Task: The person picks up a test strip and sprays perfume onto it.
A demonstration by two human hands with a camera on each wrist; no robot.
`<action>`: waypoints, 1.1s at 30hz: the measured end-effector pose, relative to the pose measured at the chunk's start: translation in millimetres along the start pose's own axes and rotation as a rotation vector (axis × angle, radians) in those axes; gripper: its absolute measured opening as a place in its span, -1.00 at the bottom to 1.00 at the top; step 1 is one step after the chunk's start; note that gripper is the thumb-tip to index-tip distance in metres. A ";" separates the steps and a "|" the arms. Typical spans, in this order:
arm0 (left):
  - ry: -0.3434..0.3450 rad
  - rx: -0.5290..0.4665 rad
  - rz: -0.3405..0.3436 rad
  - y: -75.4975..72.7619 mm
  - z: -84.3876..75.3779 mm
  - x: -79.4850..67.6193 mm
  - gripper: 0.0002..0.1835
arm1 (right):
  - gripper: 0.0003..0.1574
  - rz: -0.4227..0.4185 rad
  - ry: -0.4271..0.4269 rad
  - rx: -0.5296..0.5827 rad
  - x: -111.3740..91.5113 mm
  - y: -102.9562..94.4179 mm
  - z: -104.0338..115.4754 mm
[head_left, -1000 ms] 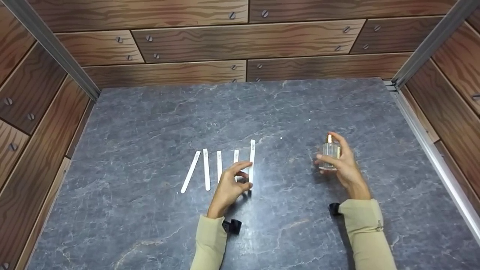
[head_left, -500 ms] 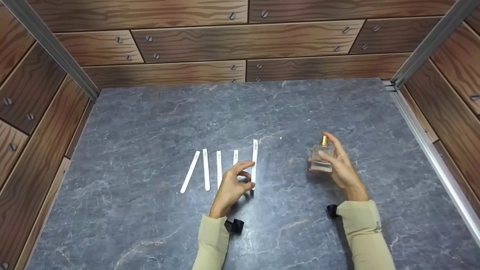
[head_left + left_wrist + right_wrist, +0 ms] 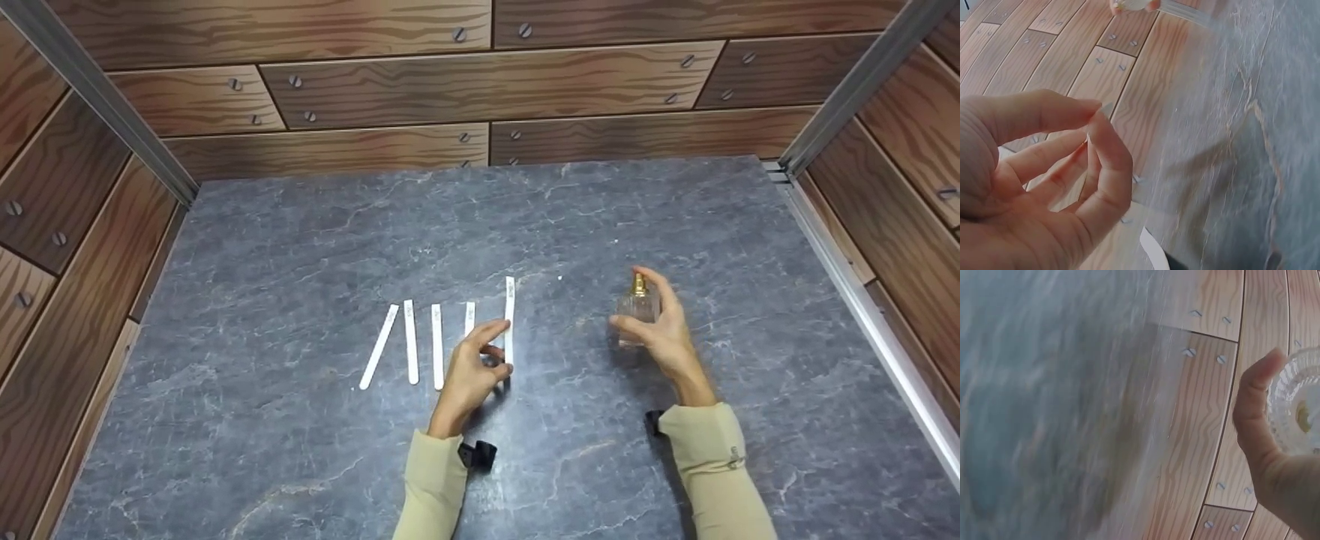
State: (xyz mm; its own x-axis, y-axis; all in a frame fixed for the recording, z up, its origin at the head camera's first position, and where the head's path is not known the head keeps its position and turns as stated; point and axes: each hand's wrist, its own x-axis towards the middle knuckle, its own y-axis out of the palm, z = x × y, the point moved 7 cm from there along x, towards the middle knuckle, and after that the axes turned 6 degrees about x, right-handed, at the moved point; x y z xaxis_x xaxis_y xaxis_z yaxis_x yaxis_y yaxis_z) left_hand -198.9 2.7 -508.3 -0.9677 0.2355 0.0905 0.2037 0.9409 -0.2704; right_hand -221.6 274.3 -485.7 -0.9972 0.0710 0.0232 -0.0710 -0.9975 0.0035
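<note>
My left hand [image 3: 471,375] pinches a white paper test strip [image 3: 510,298] with small writing near its top, holding it raised over the table. In the left wrist view, thumb and finger of that hand [image 3: 1081,180] meet at the strip's edge. My right hand [image 3: 670,337] grips a clear glass perfume bottle [image 3: 637,306] with a gold neck, index finger on its top. The right wrist view shows the bottle's ribbed glass base [image 3: 1283,396] beside the thumb. Some distance separates bottle and strip, the bottle lying to the strip's right.
Several more labelled white strips [image 3: 411,343] lie side by side left of my left hand; the rightmost [image 3: 470,319] is partly hidden by it. Grey marbled table [image 3: 337,450] carries everything. Wood-patterned walls [image 3: 375,90] and metal rails [image 3: 870,322] bound it.
The right hand has brought the bottle leftward, closer to the strip, turning it on the way. The left hand has shifted slightly right with its strip.
</note>
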 end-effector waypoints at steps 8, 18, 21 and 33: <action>0.005 0.002 0.024 6.8 -3.4 -0.8 -0.29 | -0.04 -0.035 -0.161 -0.104 1.9 20.5 7.6; 0.036 0.042 -0.003 6.0 -5.7 1.1 -0.32 | -0.11 -0.118 -0.266 -0.324 0.9 39.3 11.4; 0.060 0.059 -0.005 8.7 -7.5 1.2 -0.31 | -0.13 -0.123 -0.295 -0.349 -0.9 43.5 11.9; 0.044 0.068 0.032 14.8 -10.4 1.7 -0.25 | -0.16 -0.129 -0.424 -0.407 -1.7 59.5 16.9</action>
State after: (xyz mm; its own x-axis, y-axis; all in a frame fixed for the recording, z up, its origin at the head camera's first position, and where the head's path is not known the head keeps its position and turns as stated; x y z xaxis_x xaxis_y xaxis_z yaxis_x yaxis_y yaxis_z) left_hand -196.0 19.6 -502.2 -0.9532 0.2768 0.1220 0.2223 0.9145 -0.3380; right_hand -223.8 214.8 -468.7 -0.8897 0.1030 0.4448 -0.2778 -0.8953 -0.3483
